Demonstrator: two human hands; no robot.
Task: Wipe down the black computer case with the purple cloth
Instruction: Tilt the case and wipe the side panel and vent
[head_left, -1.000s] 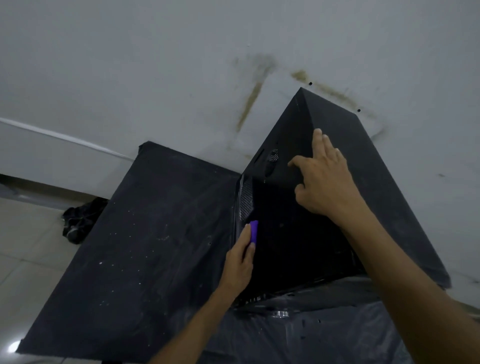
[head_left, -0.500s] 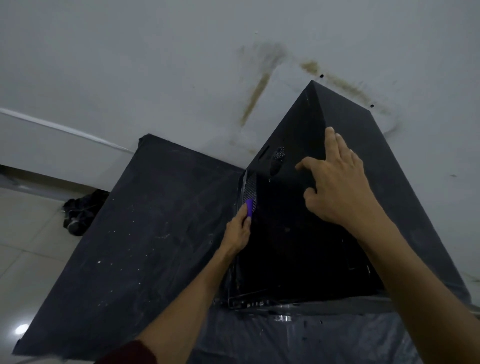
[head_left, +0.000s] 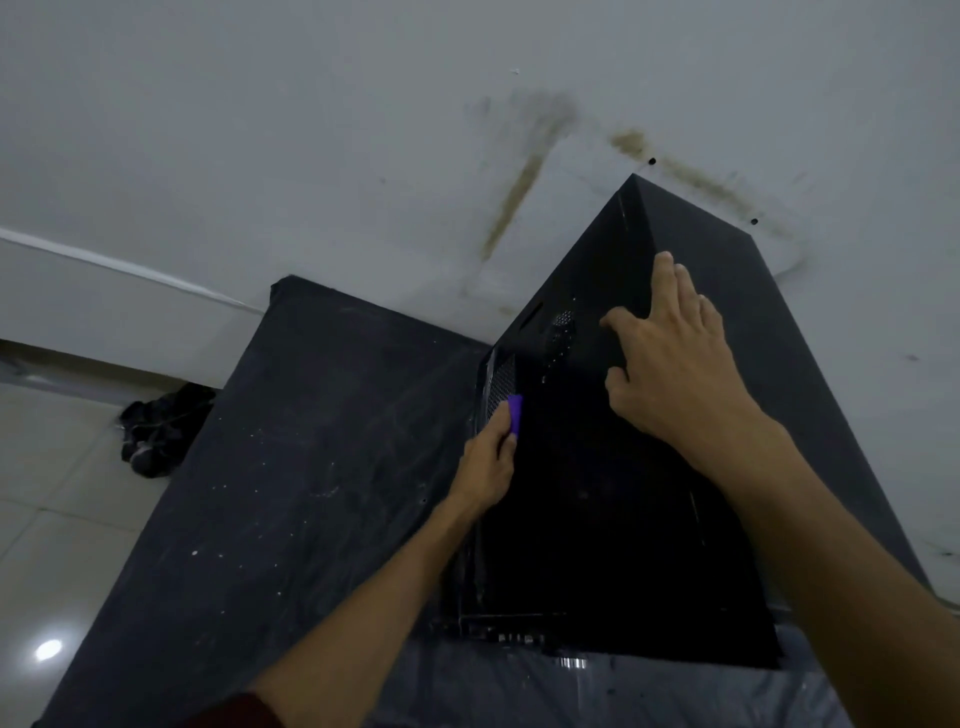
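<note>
The black computer case (head_left: 587, 519) stands upright on a black-covered table, against a white wall. My left hand (head_left: 485, 467) grips the purple cloth (head_left: 514, 413) and holds it against the case's left edge, just below a mesh vent. Only a small strip of the cloth shows past my fingers. My right hand (head_left: 670, 358) lies with fingers spread on the upper part of the case's near face, near its top right edge.
The black table top (head_left: 291, 509) stretches left of the case, dusty with white specks. A dark bundle of cloth (head_left: 161, 426) lies on the tiled floor at the left. The stained white wall (head_left: 519, 192) rises directly behind the case.
My left hand slid the purple cloth up the case's left edge toward the mesh vent a second ago, then held near it. My right hand stays on the case.
</note>
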